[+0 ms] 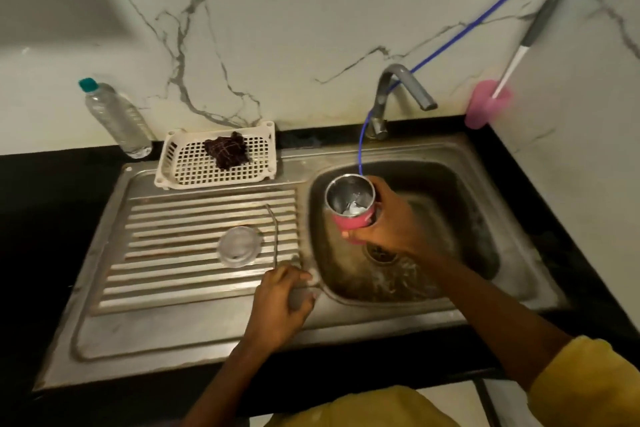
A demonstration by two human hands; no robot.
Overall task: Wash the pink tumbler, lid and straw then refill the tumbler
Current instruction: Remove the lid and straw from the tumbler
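A: Where to find the pink tumbler [350,206]?

B: Over the sink basin [467,211], near the drain [381,253], tilted with its mouth up toward the camera. Clamped in the right hand [388,222], fingers curled round the pink wall. Steel inside, with something white and wet at the bottom; hard to say what.

A: And feeding into it?

B: A thin blue hose [485,14], running down the wall past the grey tap [405,80] and ending at the far rim of the tumbler.

A: And the left hand [280,302]?

B: At the near corner where the drainboard [173,246] meets the basin. Curled round a small grey object [298,298], too blurred to name.

A: The lid [239,246] and the straw [275,236]?

B: Both lying on the ribbed drainboard. Clear lid flat across the ribs. Bent metal straw just beside it on the right, near end close to the left hand's fingers; touching or not, cannot tell.

A: Anything behind?

B: A white plastic basket [166,156] at the back of the drainboard, holding a dark scrubbing cloth [227,149]. Left of that, on the black counter [52,218], a clear plastic bottle [117,121] with a teal cap, by the marble wall. Far right, a pink holder [481,107] in the corner, with a long-handled brush [530,38] propped in it. A yellow sleeve [588,388] on the right arm.
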